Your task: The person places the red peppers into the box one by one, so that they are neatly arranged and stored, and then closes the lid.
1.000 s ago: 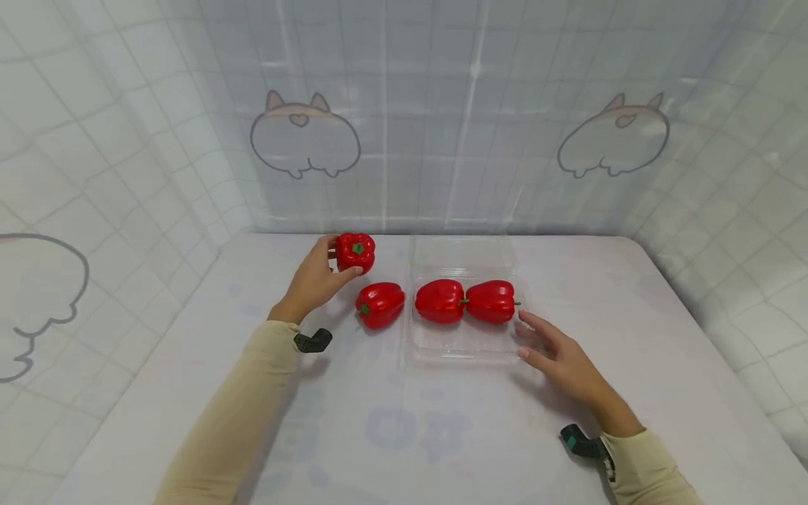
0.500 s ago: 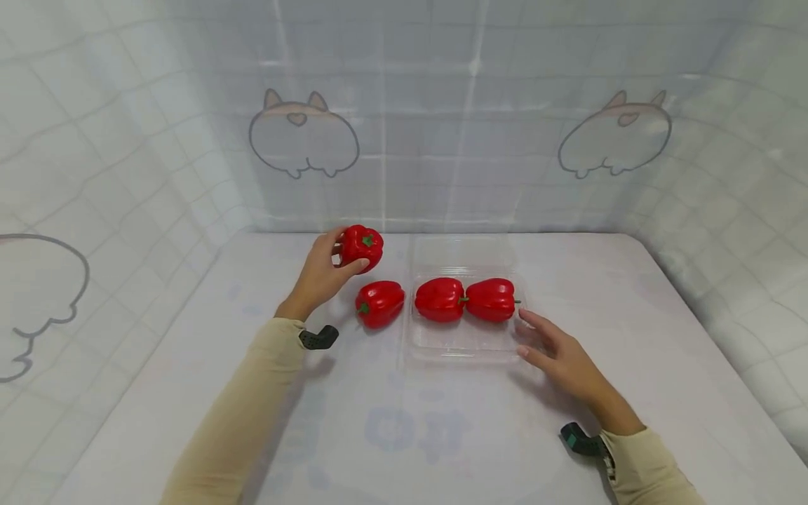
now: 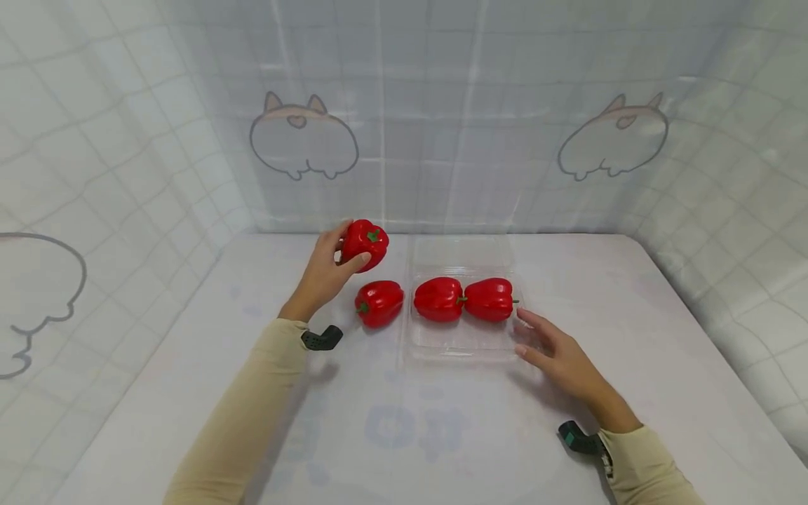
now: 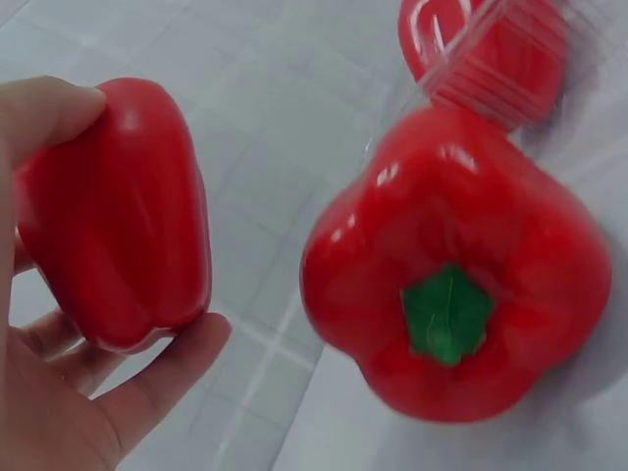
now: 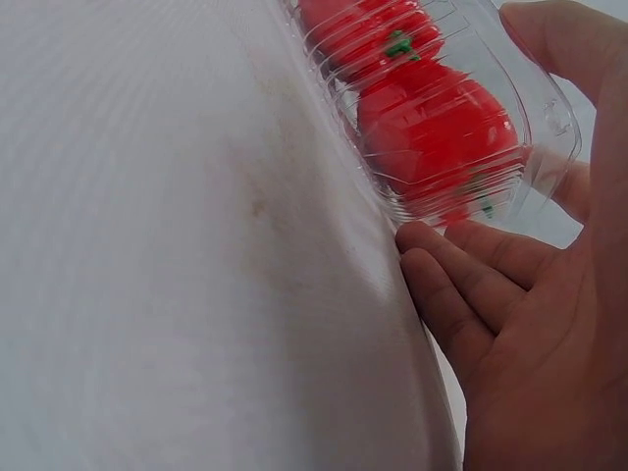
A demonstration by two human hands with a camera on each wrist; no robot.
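Note:
My left hand [image 3: 325, 270] grips a red bell pepper [image 3: 364, 245] between thumb and fingers, above the far left of the table, its green stem facing me. In the left wrist view the held pepper [image 4: 123, 216] is at left. A second bell pepper [image 3: 379, 304] lies on the table below it, left of a clear plastic clamshell box [image 3: 463, 339]. Two more bell peppers, one at left [image 3: 438, 300] and one at right [image 3: 489, 300], lie end to end inside the box. My right hand [image 3: 564, 361], fingers relaxed, rests against the box's right side, thumb near its front corner.
The clear lid [image 3: 463, 252] stands folded back behind the box. A white cloth [image 3: 404, 449] with faint prints covers the table. Grid-patterned curtains [image 3: 429, 175] hang at the back and both sides. Dark devices are worn at the left wrist [image 3: 323, 338] and right wrist [image 3: 579, 440].
My left hand has moved slightly right and upward with the held pepper, which has turned a little. The right hand, the box and the other peppers stay in place.

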